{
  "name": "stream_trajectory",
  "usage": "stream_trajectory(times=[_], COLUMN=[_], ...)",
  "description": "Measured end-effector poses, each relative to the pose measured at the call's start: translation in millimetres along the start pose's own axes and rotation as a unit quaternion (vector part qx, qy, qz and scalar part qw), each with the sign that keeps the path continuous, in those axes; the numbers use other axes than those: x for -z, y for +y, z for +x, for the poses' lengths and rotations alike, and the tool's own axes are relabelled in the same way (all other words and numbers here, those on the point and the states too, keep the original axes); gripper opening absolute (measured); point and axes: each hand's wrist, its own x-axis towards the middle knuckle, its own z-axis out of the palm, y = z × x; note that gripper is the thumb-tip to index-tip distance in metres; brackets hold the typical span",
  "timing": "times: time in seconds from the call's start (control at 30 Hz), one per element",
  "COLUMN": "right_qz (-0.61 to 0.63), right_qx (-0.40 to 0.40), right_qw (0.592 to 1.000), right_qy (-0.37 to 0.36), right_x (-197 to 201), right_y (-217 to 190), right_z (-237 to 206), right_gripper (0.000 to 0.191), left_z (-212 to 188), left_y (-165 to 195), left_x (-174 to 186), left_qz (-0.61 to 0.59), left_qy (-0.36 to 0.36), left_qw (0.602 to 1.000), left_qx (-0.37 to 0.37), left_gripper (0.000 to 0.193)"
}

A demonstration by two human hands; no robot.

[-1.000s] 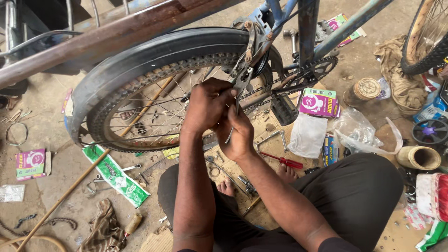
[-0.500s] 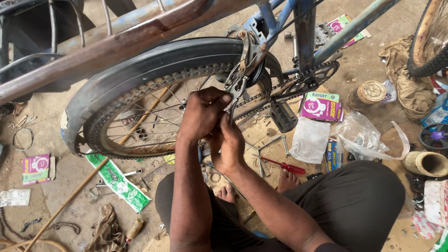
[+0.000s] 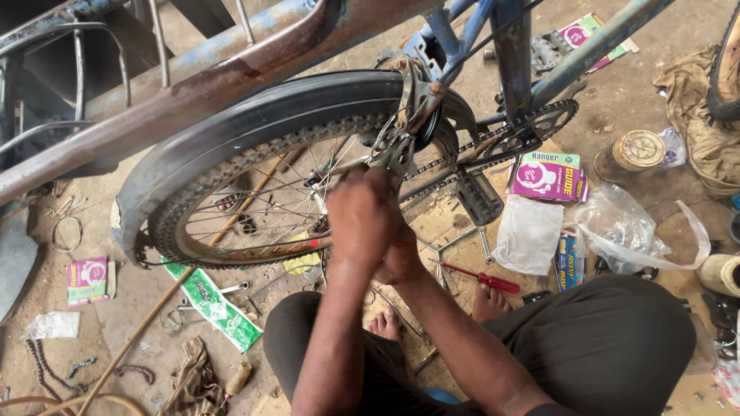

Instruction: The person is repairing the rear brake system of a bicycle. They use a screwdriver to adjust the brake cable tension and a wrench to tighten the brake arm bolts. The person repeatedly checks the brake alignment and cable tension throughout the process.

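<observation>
Together, both hands' fingers clench something hidden by the knobby tyre.

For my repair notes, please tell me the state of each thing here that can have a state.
Left hand: closed at the wheel hub.
Right hand: pressed under the left hand, grip hidden.
Bicycle wheel: mounted in the frame, tyre on.
Chain: on the chainring.
Red screwdriver: lying on the ground.
Plastic bag: open, crumpled.

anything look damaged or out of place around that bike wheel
Yes: the black mudguard has a torn, ragged end at lower left, the frame bar above is rusty, and tools such as a red-handled screwdriver lie scattered on the ground.
</observation>
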Motion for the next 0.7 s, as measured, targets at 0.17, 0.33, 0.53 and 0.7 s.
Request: stream_trajectory(times=[0.17,0.33,0.53,0.7], right_qz=[-0.004,0.188,-0.077,-0.228], right_qx=[0.141,-0.215,-0.281,-0.353], right_qw=[0.989,0.955,0.956,0.907], right_qy=[-0.051,0.075,0.019,0.045], right_x=[-2.1,11.9,14.9,11.1], right_y=[-10.2,-49.6,-115.5,-171.0], right_z=[21.5,30.2,10.9,-7.0], right_gripper=[0.054,0.054,0.041,0.030], left_z=[-14.8,-10.2,5.8,8.6], left_y=[15.9,0.9,-14.4,-16.4], left_x=[-30.9,-18.0,-3.6,-16.1], left_qz=[0.114,-0.060,-0.263,-0.238], left_qy=[0.058,0.060,-0.029,0.100], left_qw=[0.992,0.996,0.958,0.966], left_qx=[-0.003,0.018,0.111,0.016], left_gripper=[0.011,0.017,0.022,0.016])
